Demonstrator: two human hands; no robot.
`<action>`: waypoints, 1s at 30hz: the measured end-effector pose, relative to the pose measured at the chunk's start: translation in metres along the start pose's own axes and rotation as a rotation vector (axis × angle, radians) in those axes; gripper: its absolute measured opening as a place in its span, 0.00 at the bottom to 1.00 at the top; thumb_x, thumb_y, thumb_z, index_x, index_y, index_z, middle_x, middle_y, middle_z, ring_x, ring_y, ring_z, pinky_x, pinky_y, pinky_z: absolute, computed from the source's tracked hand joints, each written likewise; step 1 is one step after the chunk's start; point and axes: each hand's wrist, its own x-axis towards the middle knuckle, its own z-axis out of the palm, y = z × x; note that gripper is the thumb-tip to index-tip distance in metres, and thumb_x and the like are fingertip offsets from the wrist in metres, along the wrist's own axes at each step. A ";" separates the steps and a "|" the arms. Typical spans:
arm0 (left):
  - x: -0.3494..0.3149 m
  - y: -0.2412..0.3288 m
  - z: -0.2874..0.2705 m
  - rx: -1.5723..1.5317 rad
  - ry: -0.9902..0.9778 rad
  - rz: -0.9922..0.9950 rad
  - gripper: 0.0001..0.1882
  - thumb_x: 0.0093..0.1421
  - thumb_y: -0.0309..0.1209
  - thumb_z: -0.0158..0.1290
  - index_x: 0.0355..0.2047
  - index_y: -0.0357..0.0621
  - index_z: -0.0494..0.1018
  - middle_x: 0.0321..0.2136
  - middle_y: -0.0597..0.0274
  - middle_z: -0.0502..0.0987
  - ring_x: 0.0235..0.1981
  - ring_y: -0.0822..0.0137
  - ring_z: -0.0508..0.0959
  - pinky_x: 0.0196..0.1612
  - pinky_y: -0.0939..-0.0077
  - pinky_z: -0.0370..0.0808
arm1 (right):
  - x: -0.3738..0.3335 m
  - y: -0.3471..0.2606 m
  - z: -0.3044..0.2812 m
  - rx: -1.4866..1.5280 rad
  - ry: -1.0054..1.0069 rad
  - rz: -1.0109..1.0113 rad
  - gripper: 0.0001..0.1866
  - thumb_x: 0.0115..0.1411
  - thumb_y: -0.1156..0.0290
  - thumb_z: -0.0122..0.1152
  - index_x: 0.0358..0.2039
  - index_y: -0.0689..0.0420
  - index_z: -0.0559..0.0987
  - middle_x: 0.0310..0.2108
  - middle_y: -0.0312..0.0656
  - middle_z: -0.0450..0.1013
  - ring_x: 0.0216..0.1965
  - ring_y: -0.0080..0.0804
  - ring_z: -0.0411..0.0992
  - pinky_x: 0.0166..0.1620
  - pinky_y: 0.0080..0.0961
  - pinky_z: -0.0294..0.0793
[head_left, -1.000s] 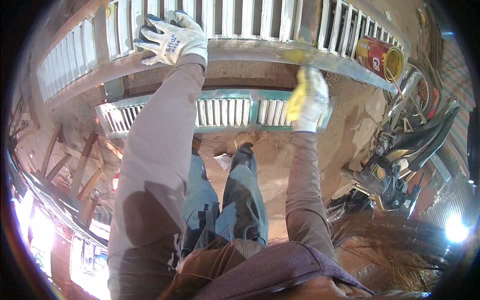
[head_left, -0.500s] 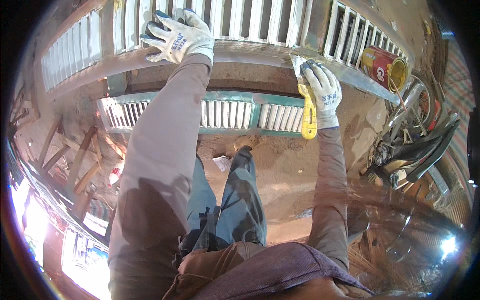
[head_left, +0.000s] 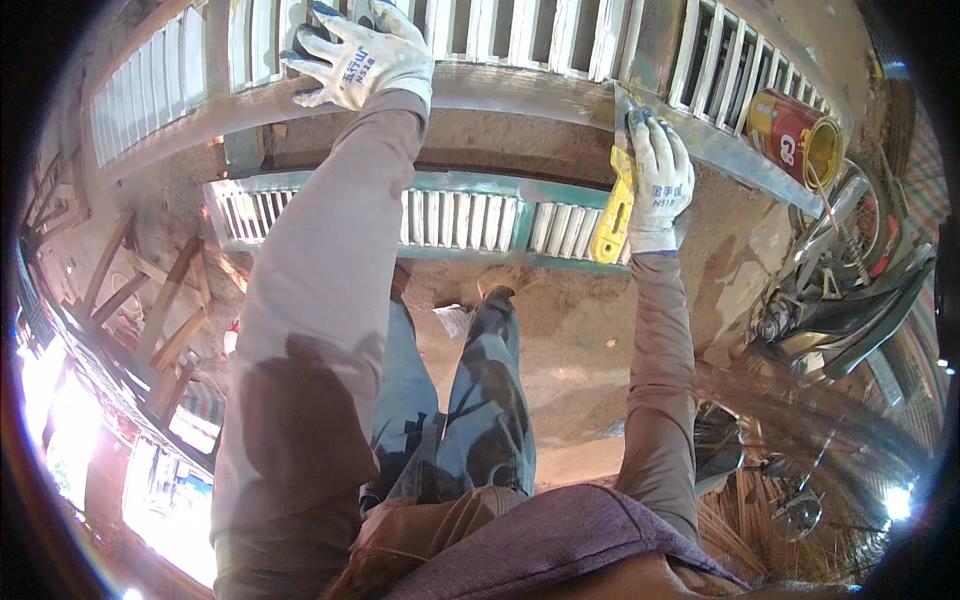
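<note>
My left hand (head_left: 365, 65), in a white glove with blue-stained fingertips, lies flat with fingers spread on the white slats of a long louvred wooden panel (head_left: 520, 92). My right hand (head_left: 660, 185), gloved the same way, is closed round a putty knife with a yellow handle (head_left: 612, 212). Its blade points away from me and meets the panel's front rail, beside the upright between two slatted sections. The handle slants down to the left. My fingers partly cover the blade. Yellowish filler marks show on the wood around it.
A red and yellow paint can (head_left: 795, 135) lies tipped on the panel's right end, a thin stick at its mouth. Below stands a green-framed louvred panel (head_left: 524, 228). A motorcycle (head_left: 830, 300) is at right, wooden frames (head_left: 150, 300) at left. Paper (head_left: 453, 320) lies near my feet.
The whole view has shifted slightly, so the scene sits further right. The putty knife has turned, its handle end swinging left. My left hand stays spread on the slats.
</note>
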 end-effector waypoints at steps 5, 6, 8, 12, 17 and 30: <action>-0.004 0.002 -0.001 -0.024 0.012 0.014 0.41 0.62 0.56 0.38 0.68 0.43 0.49 0.65 0.41 0.53 0.68 0.36 0.45 0.60 0.23 0.43 | 0.003 -0.007 -0.010 0.027 -0.140 -0.008 0.22 0.54 0.66 0.57 0.51 0.42 0.77 0.52 0.31 0.73 0.54 0.36 0.68 0.54 0.38 0.67; -0.003 0.004 0.001 -0.032 0.018 0.009 0.42 0.61 0.56 0.38 0.68 0.43 0.49 0.65 0.41 0.52 0.68 0.36 0.45 0.60 0.23 0.43 | 0.004 -0.012 -0.017 0.034 -0.171 -0.026 0.22 0.54 0.66 0.57 0.51 0.42 0.77 0.52 0.31 0.73 0.54 0.36 0.68 0.55 0.38 0.67; -0.002 0.002 0.000 -0.007 0.012 0.022 0.42 0.61 0.56 0.38 0.69 0.43 0.48 0.65 0.41 0.52 0.68 0.36 0.45 0.60 0.23 0.43 | -0.004 -0.016 -0.024 0.036 -0.243 -0.091 0.22 0.54 0.66 0.57 0.51 0.42 0.77 0.51 0.31 0.73 0.54 0.35 0.68 0.56 0.38 0.66; -0.001 -0.006 0.000 0.028 0.009 0.017 0.42 0.60 0.57 0.37 0.68 0.43 0.48 0.65 0.41 0.52 0.68 0.36 0.44 0.60 0.22 0.42 | -0.001 -0.031 -0.054 0.240 -0.283 -0.070 0.21 0.53 0.66 0.57 0.50 0.46 0.76 0.49 0.33 0.74 0.53 0.33 0.69 0.57 0.36 0.67; -0.003 0.000 -0.007 0.019 -0.081 -0.041 0.40 0.62 0.57 0.35 0.69 0.48 0.48 0.68 0.47 0.49 0.70 0.41 0.43 0.63 0.26 0.41 | -0.010 -0.004 -0.037 0.088 -0.065 0.288 0.21 0.51 0.66 0.64 0.48 0.53 0.78 0.48 0.42 0.75 0.49 0.41 0.72 0.52 0.36 0.71; 0.000 0.000 -0.006 0.041 -0.039 -0.036 0.40 0.63 0.57 0.35 0.69 0.46 0.48 0.67 0.45 0.50 0.70 0.40 0.42 0.62 0.25 0.42 | -0.003 -0.047 -0.028 0.406 -0.099 0.365 0.20 0.55 0.72 0.59 0.50 0.52 0.79 0.49 0.39 0.75 0.50 0.36 0.72 0.53 0.29 0.72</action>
